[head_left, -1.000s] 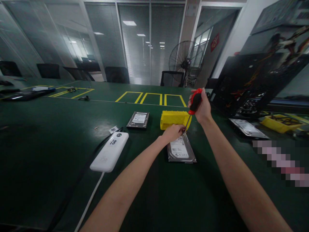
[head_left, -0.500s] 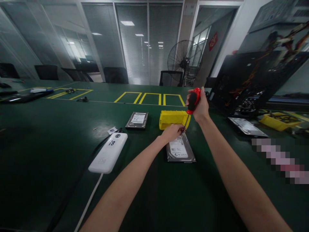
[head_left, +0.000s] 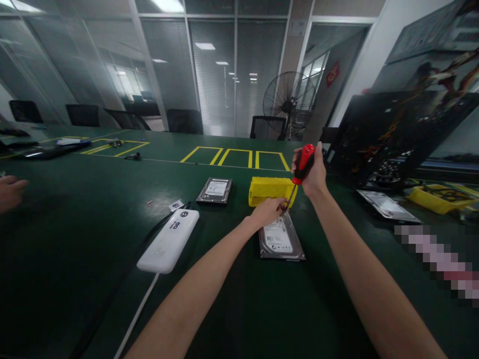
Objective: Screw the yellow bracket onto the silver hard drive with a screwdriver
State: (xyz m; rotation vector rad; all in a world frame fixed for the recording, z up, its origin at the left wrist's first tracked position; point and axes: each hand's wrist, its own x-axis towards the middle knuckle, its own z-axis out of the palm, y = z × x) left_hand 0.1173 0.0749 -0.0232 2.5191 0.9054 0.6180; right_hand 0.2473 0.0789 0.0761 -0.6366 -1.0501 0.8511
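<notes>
My right hand is wrapped round the red and black handle of a screwdriver. The shaft slants down to the far end of a hard drive, which lies label up on the table. By the screwdriver's tip, my left hand rests over that same end of the drive with its fingers pinched together. Whatever they pinch is too small to make out. Just behind the drive is a yellow plastic bin, partly covered by my left hand.
A second hard drive lies left of the bin, near a white power bank with cables. To the right are another drive, a yellow tray and a black computer case. Another person's hand shows at the left edge.
The view has tilted up slightly, so everything sits a little lower. Another person's hand has come into view at the left. My hands keep their places at the drive.
</notes>
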